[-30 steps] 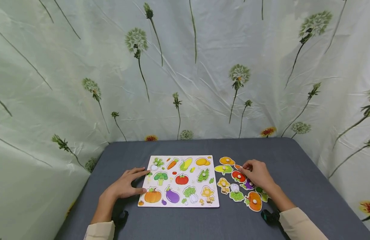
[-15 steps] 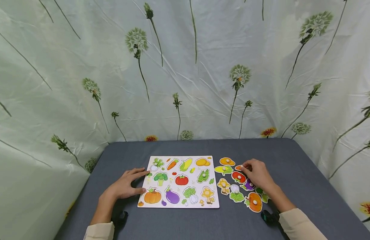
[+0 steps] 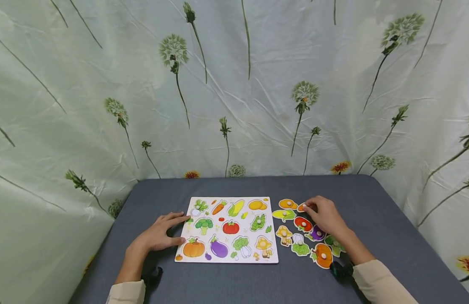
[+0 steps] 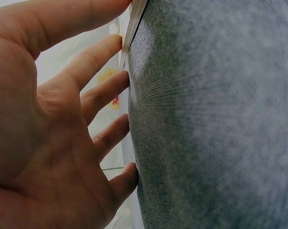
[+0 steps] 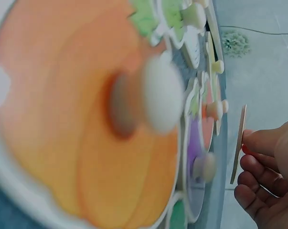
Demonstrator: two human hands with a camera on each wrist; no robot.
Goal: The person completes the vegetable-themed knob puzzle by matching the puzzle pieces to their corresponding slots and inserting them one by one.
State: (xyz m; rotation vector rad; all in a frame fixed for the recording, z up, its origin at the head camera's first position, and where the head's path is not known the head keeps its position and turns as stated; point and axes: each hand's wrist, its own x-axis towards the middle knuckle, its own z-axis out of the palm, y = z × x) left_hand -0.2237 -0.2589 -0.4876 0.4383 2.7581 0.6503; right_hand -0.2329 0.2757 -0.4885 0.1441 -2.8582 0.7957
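Note:
In the head view, my right hand (image 3: 325, 217) pinches an orange carrot puzzle piece (image 3: 301, 207) above the dark table. Seen edge-on in the right wrist view, that carrot piece (image 5: 238, 145) stands apart from the pieces below, its knob hidden by my fingers. My left hand (image 3: 158, 234) rests with spread fingers and thumb against the left edge of a white vegetable puzzle board (image 3: 200, 260). Knobs show on the radish (image 3: 199, 207) and pea (image 3: 258, 222) spots of the board.
Right of the board lie several knobbed pieces: potato (image 3: 287, 204), corn (image 3: 284, 215), tomato (image 3: 303, 224), eggplant (image 3: 315, 233), mushroom (image 3: 284, 235), cabbage (image 3: 300, 247), pumpkin (image 3: 323, 255) and a green piece (image 3: 336, 249). A flower-printed curtain (image 3: 257, 126) hangs behind the table (image 3: 227, 283).
My right hand has lifted slightly away from the tomato and eggplant pieces, carrying the carrot piece up and back. My left hand and the board have stayed in place.

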